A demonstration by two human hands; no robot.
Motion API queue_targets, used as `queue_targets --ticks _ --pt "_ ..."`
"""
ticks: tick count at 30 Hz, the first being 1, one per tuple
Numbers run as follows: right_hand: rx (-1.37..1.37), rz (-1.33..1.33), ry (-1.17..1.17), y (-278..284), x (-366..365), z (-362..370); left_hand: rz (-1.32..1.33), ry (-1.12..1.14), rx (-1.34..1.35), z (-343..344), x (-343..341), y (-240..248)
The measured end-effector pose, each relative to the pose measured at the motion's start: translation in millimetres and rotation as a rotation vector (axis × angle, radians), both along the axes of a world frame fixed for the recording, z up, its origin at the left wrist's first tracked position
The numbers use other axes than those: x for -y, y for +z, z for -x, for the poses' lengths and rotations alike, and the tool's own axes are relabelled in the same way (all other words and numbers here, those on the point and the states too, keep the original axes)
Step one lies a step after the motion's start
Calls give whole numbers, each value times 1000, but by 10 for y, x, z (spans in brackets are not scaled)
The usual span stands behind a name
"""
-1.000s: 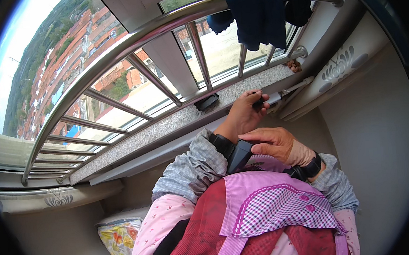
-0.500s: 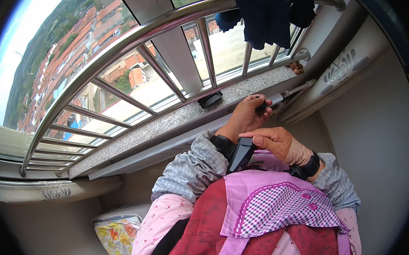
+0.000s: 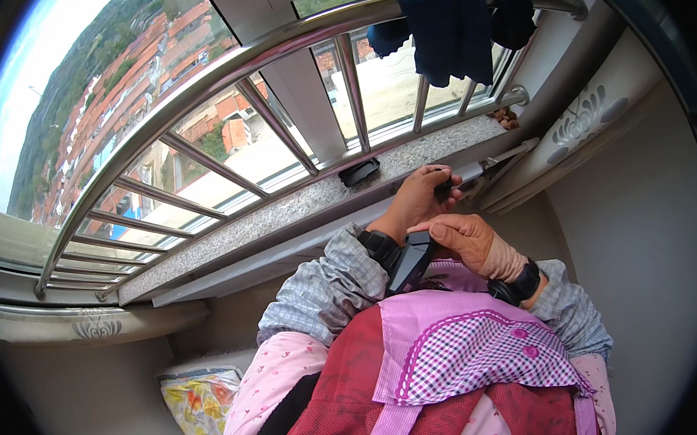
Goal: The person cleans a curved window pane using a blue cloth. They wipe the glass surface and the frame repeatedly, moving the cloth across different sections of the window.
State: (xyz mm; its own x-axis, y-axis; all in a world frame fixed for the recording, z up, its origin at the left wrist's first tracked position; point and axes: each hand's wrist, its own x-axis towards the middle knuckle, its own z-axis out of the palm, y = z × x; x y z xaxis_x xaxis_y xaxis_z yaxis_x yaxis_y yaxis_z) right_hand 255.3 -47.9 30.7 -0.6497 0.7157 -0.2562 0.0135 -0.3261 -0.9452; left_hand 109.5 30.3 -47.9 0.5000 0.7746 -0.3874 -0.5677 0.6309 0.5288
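- My left hand [image 3: 418,199] reaches up to the stone sill [image 3: 284,215], fingers curled shut round a small dark tool [image 3: 445,188] whose pale end [image 3: 475,173] sticks out to the right along the sill's edge.
- My right hand [image 3: 465,240] sits just below the left, close to my chest, fingers closed round a black device [image 3: 411,262] that points down toward my apron [image 3: 456,363].
- The two hands are near each other; I cannot tell whether they touch.
- Both wrists wear black bands; grey sleeves [image 3: 325,288] cover my forearms.
- A small black object [image 3: 359,171] lies on the sill, just left of my left hand and apart from it.
- Above the sill runs a steel rail [image 3: 217,77] with upright bars in front of the window.
- A dark blue cloth [image 3: 452,24] hangs over the rail, up and to the right of my hands.
- A few brown bits [image 3: 508,117] lie at the sill's far right end.
- Down to my left, near the wall, sits a colourful patterned bag [image 3: 198,402].
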Motion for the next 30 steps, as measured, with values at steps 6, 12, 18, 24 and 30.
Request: queue_targets --ticks 6,12,18,24,30 --pt "4 -17 -28 -5 -6 3 -32 -22 -52 -7 -54 -51" --pt "-71 97 -142 0 -45 22 -89 -47 -98 15 -75 28" --pt "-91 154 -163 56 6 45 -71 -57 64 -19 139 219" --pt "-227 307 -61 16 66 52 63 -273 270 186 371 -10" --pt "-111 125 -157 -225 -151 53 201 -278 232 369 285 -295"
